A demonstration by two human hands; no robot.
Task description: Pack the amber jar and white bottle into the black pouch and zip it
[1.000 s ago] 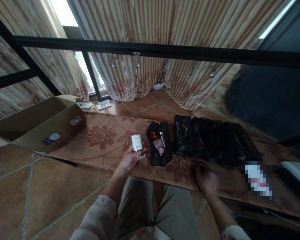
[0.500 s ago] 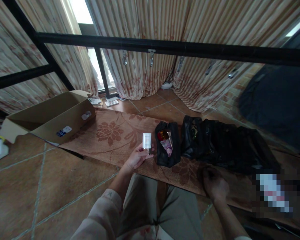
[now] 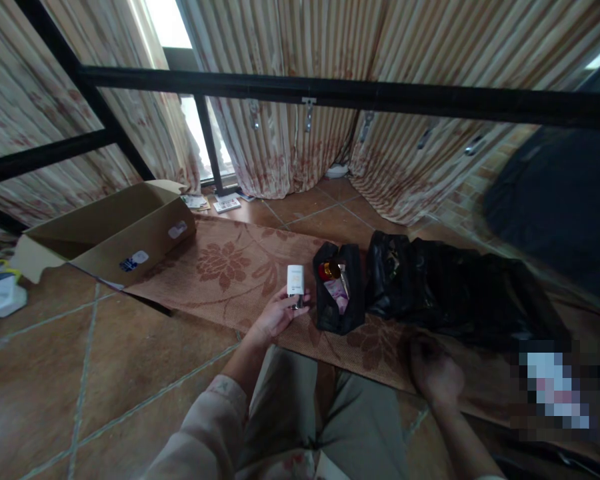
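beside the black pouch (image 3: 359, 283), the left hand (image 3: 278, 315) grasps a white bottle (image 3: 295, 280), best held steady; right hand (image 3: 441, 379), i can't tell.

A long, narrow tabletop (image 3: 250, 260) runs from left to right, covered in a reddish-brown woven cloth patterned with darker flowers and leafy stems. An open, oblong tan cardboard box (image 3: 155, 250) stands at its left end, with printed labels on the side wall. Right of the middle, an open black fabric pouch (image 3: 357, 287) sits upright on the cloth. Just beside it, a row of glossy black bags (image 3: 443, 287) stretches along the right half, packed closely together. Nearer the right end lies a pale, pixelated object (image 3: 555, 387), too obscured to identify.
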